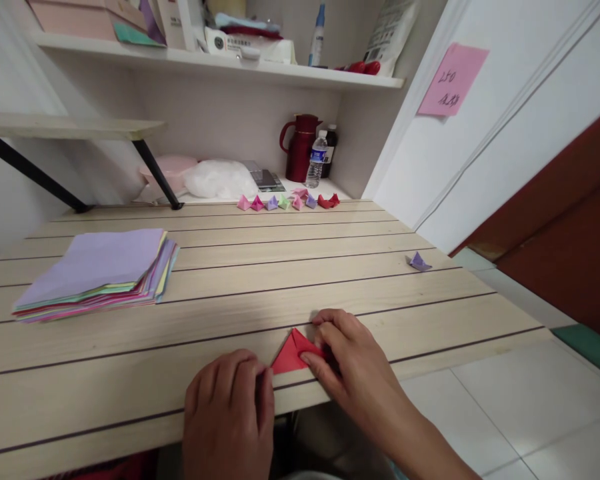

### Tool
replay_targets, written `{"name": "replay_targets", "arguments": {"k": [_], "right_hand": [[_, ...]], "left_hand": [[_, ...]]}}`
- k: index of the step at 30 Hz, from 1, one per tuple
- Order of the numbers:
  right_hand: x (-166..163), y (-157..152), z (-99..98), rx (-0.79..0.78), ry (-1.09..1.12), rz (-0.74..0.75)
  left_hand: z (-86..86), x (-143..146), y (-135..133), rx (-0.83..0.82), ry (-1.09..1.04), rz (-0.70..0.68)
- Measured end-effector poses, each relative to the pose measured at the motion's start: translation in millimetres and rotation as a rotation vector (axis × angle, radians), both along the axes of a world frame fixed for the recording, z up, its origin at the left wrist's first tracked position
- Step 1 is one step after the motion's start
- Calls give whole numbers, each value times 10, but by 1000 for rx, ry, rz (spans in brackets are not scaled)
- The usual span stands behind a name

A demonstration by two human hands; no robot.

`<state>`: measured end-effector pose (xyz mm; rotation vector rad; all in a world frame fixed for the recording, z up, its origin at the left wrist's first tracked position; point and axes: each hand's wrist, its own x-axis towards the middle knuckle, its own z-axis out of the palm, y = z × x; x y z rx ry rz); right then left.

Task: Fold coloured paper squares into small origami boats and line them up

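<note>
A red sheet of origami paper [289, 353], folded into a triangle, lies near the table's front edge with its peak pointing away from me. My right hand [347, 353] grips its right side, thumb on top and fingers curled around the edge, so that corner is hidden. At the left corner, my left hand [230, 400] has its fingers curled together, with thumb and forefinger closed on the tip. Off to the right sits a small purple folded paper boat [419, 262], apart from both hands.
A stack of coloured paper [95, 267] lies on the slatted table [220, 267] at left. Along the back stands a row of small folded paper pieces [284, 202]. Behind them are a dark red jug [301, 148], a water bottle [317, 160] and a white plastic bag [220, 179].
</note>
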<state>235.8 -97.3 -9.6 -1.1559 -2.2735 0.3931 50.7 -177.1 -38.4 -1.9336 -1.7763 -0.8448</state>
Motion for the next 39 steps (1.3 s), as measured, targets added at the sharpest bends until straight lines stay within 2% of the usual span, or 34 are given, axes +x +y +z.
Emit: {"name": "replay_targets", "arguments": {"k": [4,7,10,12,15,24,31,34,37,39], "right_hand": [[-7,-5,6,8,-22,2],[-14,-2,2,17,-32,5],[-16,-1,-1,23,-21,19],[-9,-5,0,20,-16,26],[18,-13,4,1,-13,39],[73,-6,-21,-22,48,56],[80,11,-10,-34,107,58],[153,-25,-5,-19,202,70],[257,-114,-31,83,266,-20],[311,-187,-59,171,196,-70]], "left_hand": [[0,19,-84,157,-68,-7],[-17,148,-103,243,24,-68],[-106,247,-62,176,90,-194],[-190,255,-26,100,137,-228],[-293,223,6,77,206,-216],[-434,294,19,187,197,-120],[-351,346,5,117,174,-79],[-302,352,-20,62,209,-79],[-286,353,-45,15,212,-83],[-283,353,-57,0,179,-85]]}}
